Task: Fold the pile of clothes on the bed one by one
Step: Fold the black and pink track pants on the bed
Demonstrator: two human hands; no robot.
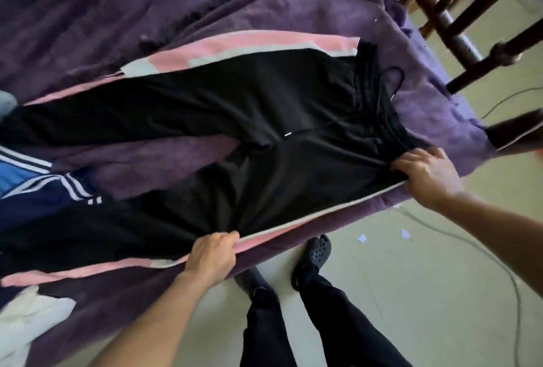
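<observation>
Black track pants (235, 120) with pink and white side stripes lie spread flat on the purple bed cover (147, 5), waistband and drawstring to the right, legs running left. My left hand (213, 256) grips the near leg's striped edge at about mid-thigh. At the near end of the waistband, my right hand (426, 171) holds the fabric with curled fingers. The leg ends run out of view at the left.
A navy and blue garment with white stripes (44, 187) lies at the left, partly under the near leg, and white cloth (26, 316) lies at the lower left. A dark wooden bed frame (446, 17) stands at the upper right. Cables (470, 246) cross the floor by my feet (314, 252).
</observation>
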